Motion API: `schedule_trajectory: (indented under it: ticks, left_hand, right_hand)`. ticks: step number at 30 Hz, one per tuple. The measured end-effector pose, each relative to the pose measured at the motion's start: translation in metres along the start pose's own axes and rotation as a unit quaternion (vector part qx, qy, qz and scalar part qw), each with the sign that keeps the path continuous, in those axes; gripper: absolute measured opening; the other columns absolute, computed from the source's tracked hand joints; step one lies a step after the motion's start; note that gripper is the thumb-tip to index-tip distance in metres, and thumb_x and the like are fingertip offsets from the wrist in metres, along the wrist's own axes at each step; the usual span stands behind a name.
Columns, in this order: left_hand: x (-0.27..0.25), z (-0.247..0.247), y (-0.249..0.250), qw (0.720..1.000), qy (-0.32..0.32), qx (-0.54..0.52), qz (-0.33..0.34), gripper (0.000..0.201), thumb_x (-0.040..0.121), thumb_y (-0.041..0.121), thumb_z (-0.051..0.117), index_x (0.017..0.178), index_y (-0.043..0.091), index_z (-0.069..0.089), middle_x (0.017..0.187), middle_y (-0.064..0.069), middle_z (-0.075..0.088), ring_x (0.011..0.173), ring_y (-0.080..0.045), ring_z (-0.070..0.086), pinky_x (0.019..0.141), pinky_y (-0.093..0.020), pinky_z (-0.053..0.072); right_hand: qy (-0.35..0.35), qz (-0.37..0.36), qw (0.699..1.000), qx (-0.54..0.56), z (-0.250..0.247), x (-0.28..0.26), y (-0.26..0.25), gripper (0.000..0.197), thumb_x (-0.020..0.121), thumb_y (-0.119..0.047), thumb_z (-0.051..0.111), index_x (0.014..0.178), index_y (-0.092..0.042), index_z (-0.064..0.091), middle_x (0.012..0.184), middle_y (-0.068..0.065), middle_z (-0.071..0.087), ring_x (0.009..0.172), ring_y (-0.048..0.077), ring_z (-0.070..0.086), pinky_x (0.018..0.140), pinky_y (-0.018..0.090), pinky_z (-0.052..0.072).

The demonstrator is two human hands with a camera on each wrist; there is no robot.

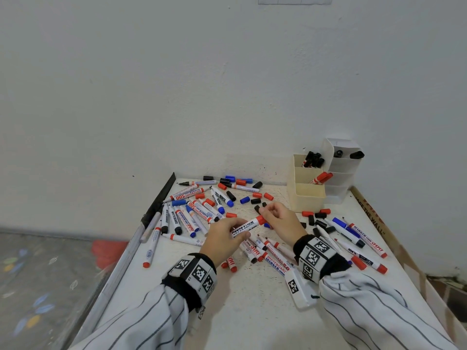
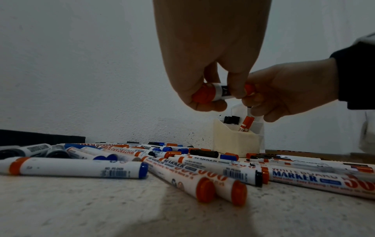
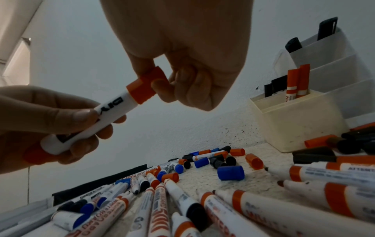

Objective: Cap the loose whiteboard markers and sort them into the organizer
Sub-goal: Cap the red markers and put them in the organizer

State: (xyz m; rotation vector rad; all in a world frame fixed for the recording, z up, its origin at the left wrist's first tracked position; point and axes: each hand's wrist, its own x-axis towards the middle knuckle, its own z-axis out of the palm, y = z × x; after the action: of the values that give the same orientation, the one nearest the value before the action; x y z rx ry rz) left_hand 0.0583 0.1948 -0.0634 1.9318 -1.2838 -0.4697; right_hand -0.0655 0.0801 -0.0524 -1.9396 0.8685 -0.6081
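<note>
A white tabletop [image 1: 252, 311] against a white wall is strewn with loose markers [image 1: 192, 210] and caps [image 1: 255, 198]. Above it, the left hand [image 1: 222, 238] grips the barrel of a red marker [image 1: 247, 226]; the right hand [image 1: 280, 218] pinches its red cap [image 3: 146, 86]. A cream organizer [image 1: 309, 195] stands at the back right.

White table [image 1: 252, 311] strewn with markers [image 1: 185, 224], caps [image 1: 256, 201], organizer [image 1: 309, 195].

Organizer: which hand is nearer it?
Right. The right hand pinches the red cap just in front of the organizer; the left hand holds the marker barrel, farther away.
</note>
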Motion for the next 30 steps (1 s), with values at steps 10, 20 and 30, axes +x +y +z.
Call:
schedule_trajectory:
  ticks: [10,20,30]
  left_hand:
    - [0.003,0.0,0.002,1.0,0.015,0.008,0.005,0.036,0.092,0.028,0.055,0.127,0.023,0.055,0.116,0.005,0.059,0.097,-0.004,0.049,0.083,-0.016,0.036]
    - [0.002,-0.001,0.005,0.997,0.011,0.067,0.02,0.038,0.095,0.03,0.05,0.132,0.023,0.051,0.115,0.001,0.062,0.095,-0.01,0.054,0.085,-0.024,0.044]
    - [-0.004,0.001,0.013,0.996,-0.083,-0.01,0.041,0.034,0.099,0.032,0.039,0.101,0.007,0.062,0.069,-0.001,0.05,0.06,-0.01,0.043,0.059,-0.024,0.035]
  right_hand:
    - [-0.05,0.026,0.998,0.014,0.001,0.002,-0.009,0.029,0.097,-0.038,0.04,0.076,-0.021,0.051,0.062,-0.005,0.042,0.053,0.006,0.036,0.048,0.012,0.032]
    - [-0.048,0.111,0.993,-0.013,0.006,0.002,-0.02,0.046,0.097,-0.048,0.025,0.068,-0.017,0.043,0.056,-0.003,0.035,0.048,0.008,0.033,0.05,0.021,0.027]
    - [0.024,0.02,0.999,-0.009,0.01,-0.007,-0.017,0.037,0.092,-0.023,0.049,0.057,-0.012,0.042,0.054,0.0,0.032,0.052,0.012,0.029,0.054,0.025,0.025]
